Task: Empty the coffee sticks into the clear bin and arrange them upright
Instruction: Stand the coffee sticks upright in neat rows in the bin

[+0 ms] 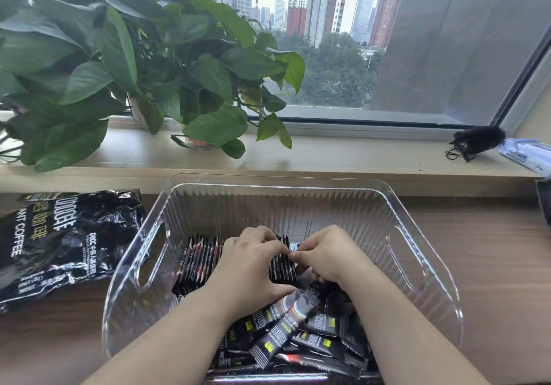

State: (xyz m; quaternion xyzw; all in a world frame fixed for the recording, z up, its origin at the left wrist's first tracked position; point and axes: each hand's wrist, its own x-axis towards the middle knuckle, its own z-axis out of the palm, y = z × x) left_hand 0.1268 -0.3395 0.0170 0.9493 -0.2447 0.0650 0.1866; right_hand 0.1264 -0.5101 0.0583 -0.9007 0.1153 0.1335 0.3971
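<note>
A clear ribbed bin (298, 197) with cut-out handles stands on the wooden table in front of me. Inside it, a row of black coffee sticks (198, 261) stands on edge at the middle left. A loose heap of coffee sticks (286, 329) lies flat at the bin's near side. My left hand (249, 268) rests on the standing row, fingers curled over its right end. My right hand (328, 256) meets it there, pinching the top of a stick at the row's right end. The black coffee bag (59, 244) lies crumpled on the table to the left.
A wooden windowsill (343, 155) runs behind the bin. Leafy potted plants (134, 71) crowd its left side. A black tangled object (477, 141) and a white-blue packet (527, 153) lie at its right end. A dark object (544, 202) sits at the table's right edge.
</note>
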